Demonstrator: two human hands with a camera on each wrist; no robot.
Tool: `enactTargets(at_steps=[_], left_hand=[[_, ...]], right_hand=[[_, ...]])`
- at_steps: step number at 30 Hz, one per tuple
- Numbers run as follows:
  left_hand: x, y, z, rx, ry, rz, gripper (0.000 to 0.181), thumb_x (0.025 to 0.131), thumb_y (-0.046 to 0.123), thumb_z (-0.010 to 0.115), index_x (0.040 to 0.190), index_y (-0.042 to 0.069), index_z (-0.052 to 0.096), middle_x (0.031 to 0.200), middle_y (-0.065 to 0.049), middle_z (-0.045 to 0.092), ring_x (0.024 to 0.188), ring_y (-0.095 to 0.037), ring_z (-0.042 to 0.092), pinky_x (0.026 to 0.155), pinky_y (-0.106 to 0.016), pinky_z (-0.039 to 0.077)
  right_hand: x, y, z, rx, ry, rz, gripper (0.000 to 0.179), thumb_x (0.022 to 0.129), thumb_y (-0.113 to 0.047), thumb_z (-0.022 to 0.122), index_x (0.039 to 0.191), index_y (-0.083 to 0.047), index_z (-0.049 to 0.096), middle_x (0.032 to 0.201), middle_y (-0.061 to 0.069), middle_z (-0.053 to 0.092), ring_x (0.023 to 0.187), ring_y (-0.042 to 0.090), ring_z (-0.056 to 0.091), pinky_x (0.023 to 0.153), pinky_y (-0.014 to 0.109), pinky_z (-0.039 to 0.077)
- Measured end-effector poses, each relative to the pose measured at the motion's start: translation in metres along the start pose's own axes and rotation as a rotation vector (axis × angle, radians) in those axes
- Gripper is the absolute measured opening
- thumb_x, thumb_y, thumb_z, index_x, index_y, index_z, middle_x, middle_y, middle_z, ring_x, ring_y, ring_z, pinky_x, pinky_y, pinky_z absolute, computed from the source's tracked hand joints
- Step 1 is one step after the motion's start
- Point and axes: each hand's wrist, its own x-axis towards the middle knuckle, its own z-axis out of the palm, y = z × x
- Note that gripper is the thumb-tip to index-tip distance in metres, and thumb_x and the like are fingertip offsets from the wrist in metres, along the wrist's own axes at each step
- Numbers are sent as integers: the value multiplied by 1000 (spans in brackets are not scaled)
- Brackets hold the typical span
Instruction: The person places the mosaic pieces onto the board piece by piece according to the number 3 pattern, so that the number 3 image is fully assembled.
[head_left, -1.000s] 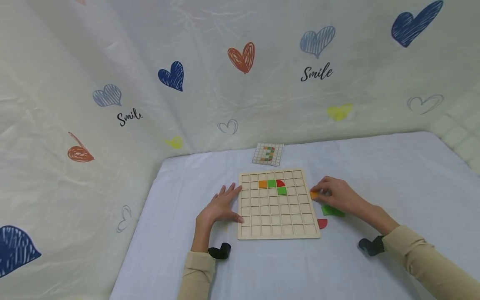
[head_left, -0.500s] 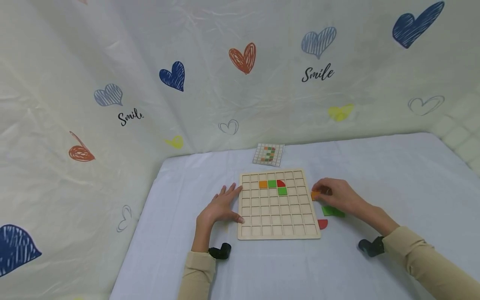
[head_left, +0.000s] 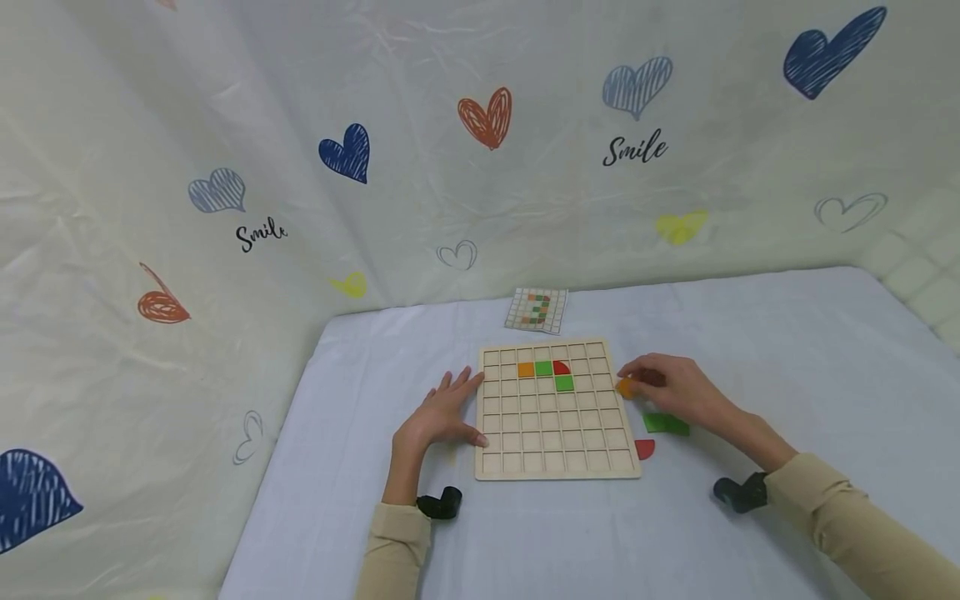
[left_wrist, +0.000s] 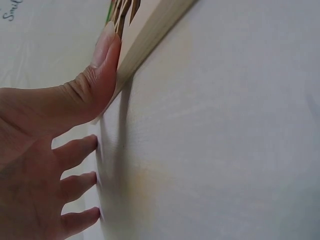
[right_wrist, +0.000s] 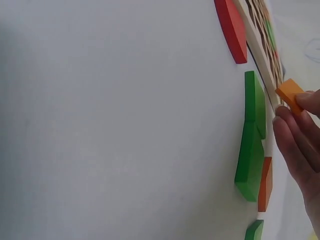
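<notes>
One small, flat orange square tile [head_left: 624, 388] is pinched between the thumb and fingers of our right hand [head_left: 678, 387]. It is tipped, right by the right edge of our pale wooden grid board [head_left: 551, 437]; we can't tell if they touch. It looks about as long as it is wide, so we see no long side. Almost straight left of it, in one of the board's boxes, lies a bright green square tile [head_left: 564, 383], with bare boxes between. Our left hand [head_left: 438, 418] is far off on the other side, fingers spread, thumb on the rim.
</notes>
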Motion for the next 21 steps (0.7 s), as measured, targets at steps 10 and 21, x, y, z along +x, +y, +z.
enactTargets(at_steps=[10,21], left_hand=[[1,-2,1,2,-1,1,112,72,30,94,164,23,30,173,-5,15,161,-32,3,130,-56,8],[2,-3,1,14,-9,3,112,74,30,93,165,23,28,174,-5,13,161,-33,2,130,-55,8]], right_hand=[[6,-9,6,62,-37,38,19,93,-13,75,111,-9,77,99,2,75,88,17,66,74,22,56],[14,-16,18,130,-105,77,32,90,-15,78,121,-6,74,112,8,75,92,18,67,80,24,56]])
